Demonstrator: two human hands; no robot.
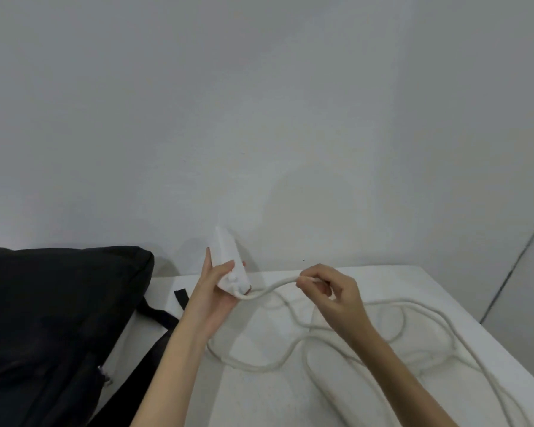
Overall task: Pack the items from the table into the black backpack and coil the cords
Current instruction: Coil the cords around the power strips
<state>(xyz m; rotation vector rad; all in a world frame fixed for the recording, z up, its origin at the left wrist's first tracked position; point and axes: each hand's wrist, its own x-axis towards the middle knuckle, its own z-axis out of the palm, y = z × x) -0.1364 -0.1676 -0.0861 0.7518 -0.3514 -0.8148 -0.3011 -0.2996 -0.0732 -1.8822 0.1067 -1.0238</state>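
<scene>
My left hand [212,291] grips a white power strip [227,257], held tilted above the white table [413,278] near the wall. Its thick white cord [269,291] leaves the strip's lower end and arcs right to my right hand [333,298], which pinches it between thumb and fingertips a short way from the strip. The rest of the cord [413,328] lies in loose, overlapping loops across the table in front of me. The black backpack [59,312] lies at the left of the table, its straps [161,315] trailing toward my left forearm.
A plain white wall rises right behind the table. The table's right edge [512,355] drops off at the far right, where a wall corner line runs. Cord loops cover most of the table's middle and right.
</scene>
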